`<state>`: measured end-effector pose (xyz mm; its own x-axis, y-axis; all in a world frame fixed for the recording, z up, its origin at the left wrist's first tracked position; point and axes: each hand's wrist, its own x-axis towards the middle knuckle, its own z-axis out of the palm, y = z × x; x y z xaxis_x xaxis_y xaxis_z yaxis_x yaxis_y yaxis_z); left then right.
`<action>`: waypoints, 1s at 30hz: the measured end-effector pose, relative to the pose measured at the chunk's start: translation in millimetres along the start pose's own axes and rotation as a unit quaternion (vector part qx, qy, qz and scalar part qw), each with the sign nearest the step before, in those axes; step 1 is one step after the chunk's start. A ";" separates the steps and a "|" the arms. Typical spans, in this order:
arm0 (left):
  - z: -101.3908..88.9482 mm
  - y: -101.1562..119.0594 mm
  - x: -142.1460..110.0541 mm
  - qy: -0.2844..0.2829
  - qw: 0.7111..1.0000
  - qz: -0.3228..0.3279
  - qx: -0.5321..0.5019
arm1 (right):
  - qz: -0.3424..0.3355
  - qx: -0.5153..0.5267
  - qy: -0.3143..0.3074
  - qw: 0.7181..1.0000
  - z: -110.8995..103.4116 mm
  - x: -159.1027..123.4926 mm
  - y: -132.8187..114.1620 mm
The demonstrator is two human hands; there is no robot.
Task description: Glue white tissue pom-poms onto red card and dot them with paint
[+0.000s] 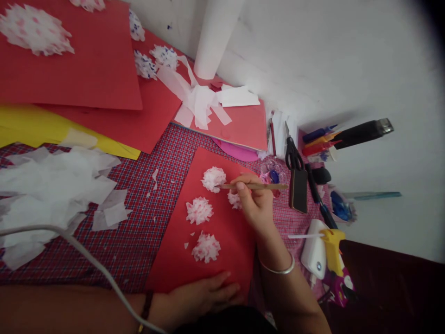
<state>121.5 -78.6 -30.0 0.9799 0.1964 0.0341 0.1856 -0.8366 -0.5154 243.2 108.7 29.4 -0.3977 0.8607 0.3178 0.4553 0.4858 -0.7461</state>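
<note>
My right hand (255, 199) pinches a thin wooden paintbrush (264, 186). The brush tip meets the lower right edge of a white ruffled paper flower (213, 179) on a red sheet (174, 250). Two more flowers, a pink-tinted one (199, 210) and another pink-tinted one (206, 247), lie nearer me. A further paper flower (234, 200) is partly hidden by my right hand. My left hand (201, 294) rests flat on the sheet's near edge, fingers stretched out. Behind my right hand sits a clear palette (278, 168) with pink and blue paint.
White paper pieces (52, 185) are piled at left, with a grey cable (86, 260) crossing in front. Scissors (293, 155), a phone (298, 190) and a yellow glue gun (333, 248) lie at right. A white roll (215, 41) stands against the wall.
</note>
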 end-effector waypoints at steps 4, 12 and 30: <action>1.7 7.7 1.9 -0.039 0.975 0.041 0.215 | -0.005 0.000 -0.035 0.999 -3.1 1.1 -2.1; 0.2 8.0 6.2 -0.191 0.794 0.106 0.567 | -0.054 -0.054 -0.017 0.997 0.5 3.9 4.2; -1.8 0.9 1.0 -0.081 0.908 0.054 0.407 | 0.029 -0.020 0.013 0.999 -1.1 4.2 8.6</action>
<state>122.8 -80.1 -28.9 0.9533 0.2639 -0.1469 -0.0910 -0.2129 -0.9728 246.4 116.7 24.9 -0.3486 0.8909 0.2910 0.5089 0.4407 -0.7395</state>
